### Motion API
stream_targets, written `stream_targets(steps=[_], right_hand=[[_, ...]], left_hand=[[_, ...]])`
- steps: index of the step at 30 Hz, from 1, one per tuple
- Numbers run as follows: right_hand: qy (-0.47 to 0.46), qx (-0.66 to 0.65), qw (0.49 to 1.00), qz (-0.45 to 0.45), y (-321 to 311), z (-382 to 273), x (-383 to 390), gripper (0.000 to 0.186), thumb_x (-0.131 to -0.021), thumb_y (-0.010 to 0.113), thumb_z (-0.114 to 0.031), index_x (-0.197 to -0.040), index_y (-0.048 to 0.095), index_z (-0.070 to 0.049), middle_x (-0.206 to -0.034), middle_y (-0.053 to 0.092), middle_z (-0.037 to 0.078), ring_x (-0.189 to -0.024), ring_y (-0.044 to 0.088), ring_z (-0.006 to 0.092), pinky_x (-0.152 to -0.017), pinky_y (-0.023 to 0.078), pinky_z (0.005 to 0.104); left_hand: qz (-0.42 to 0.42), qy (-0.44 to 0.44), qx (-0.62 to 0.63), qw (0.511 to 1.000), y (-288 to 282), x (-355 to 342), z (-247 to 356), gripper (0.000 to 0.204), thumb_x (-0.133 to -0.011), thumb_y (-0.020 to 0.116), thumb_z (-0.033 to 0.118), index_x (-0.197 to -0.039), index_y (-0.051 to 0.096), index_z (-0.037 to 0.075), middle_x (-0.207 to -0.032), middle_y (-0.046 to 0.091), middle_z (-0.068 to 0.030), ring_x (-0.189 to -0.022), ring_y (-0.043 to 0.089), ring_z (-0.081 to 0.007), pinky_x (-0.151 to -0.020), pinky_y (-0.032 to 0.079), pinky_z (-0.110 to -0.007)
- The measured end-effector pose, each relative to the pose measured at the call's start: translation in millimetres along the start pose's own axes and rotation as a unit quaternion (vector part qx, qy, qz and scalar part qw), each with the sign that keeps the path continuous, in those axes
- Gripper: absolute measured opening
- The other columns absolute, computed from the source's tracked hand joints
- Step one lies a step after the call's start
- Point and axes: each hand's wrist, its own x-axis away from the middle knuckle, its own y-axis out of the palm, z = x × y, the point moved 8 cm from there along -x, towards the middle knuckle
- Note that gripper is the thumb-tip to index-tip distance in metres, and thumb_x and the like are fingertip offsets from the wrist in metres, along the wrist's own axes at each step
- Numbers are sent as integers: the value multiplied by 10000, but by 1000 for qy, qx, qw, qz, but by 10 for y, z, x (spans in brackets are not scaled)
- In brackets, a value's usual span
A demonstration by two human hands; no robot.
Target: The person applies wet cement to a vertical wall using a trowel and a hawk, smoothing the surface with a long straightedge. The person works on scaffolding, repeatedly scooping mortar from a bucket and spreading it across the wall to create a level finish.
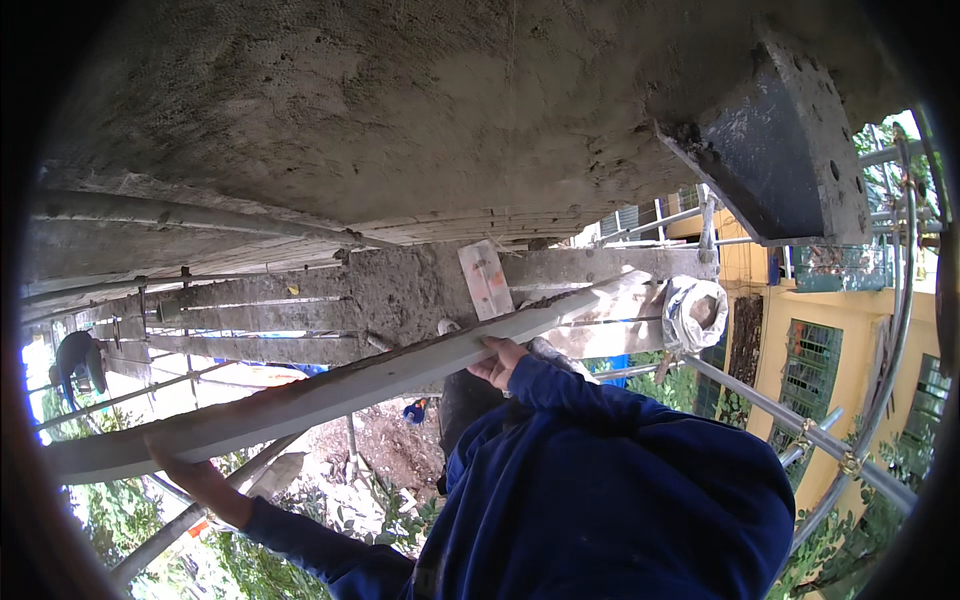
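Observation:
A long grey straightedge bar (330,395), its upper edge crusted with mortar, slants across the view from low left to upper right. My right hand (500,363) is closed on it near the middle, the thumb over its face. Close to the bar's left end, my left hand (200,482) grips its lower edge, with some fingers blurred against it. Beyond the bar rises a rough, damp-looking plastered wall (400,110). A pale wooden board (485,280) lies on the mortar-smeared planks (400,290) below that wall.
A white sack-like container (694,314) stands at the planks' right end. A steel beam end (770,150) with holes juts out at upper right. Scaffold tubes (800,430) run along the right. One person (80,365) bends at far left; another (415,410) is far below.

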Motion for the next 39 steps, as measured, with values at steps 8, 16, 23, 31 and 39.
stream_targets(steps=[8,16,23,31,39], right_hand=[[34,71,997,-23,803,579,503,283,-927,570,-210,-1146,532,-35,-1105,603,174,-960,632,310,-807,545,430],[-38,21,994,104,273,365,-1273,272,-911,588,-300,-1028,568,-56,-812,629,162,-700,638,329,-679,565,492],[-101,8,982,156,-70,169,-2562,352,-919,581,-295,-1229,486,-159,-1108,536,151,-931,582,361,-754,548,515],[-131,18,977,168,567,558,-2055,361,-889,624,-285,-1189,503,-126,-992,571,163,-766,616,328,-689,561,499],[-144,13,958,250,648,718,-2294,394,-880,627,-314,-1191,502,-107,-976,572,179,-790,603,336,-710,555,493]], left_hand=[[-10,-228,295,928,-235,-348,-1940,505,-857,619,54,-1333,454,25,-1254,555,-140,-1133,550,-257,-994,441,-389],[-13,-380,264,887,1528,501,-1692,424,-915,543,300,-1248,521,38,-1163,574,-99,-1077,545,-240,-953,430,-372],[-67,-486,382,783,2540,896,-1636,431,-904,573,323,-1226,543,38,-1073,567,-96,-998,560,-199,-824,483,-340],[-132,-148,95,975,2459,429,-2295,379,-896,516,17,-1273,494,-16,-1175,565,-101,-1051,560,-182,-880,478,-331],[-98,-407,344,840,2569,653,-2358,385,-957,488,281,-1186,537,-24,-1066,590,-128,-1016,561,-201,-906,471,-365]])
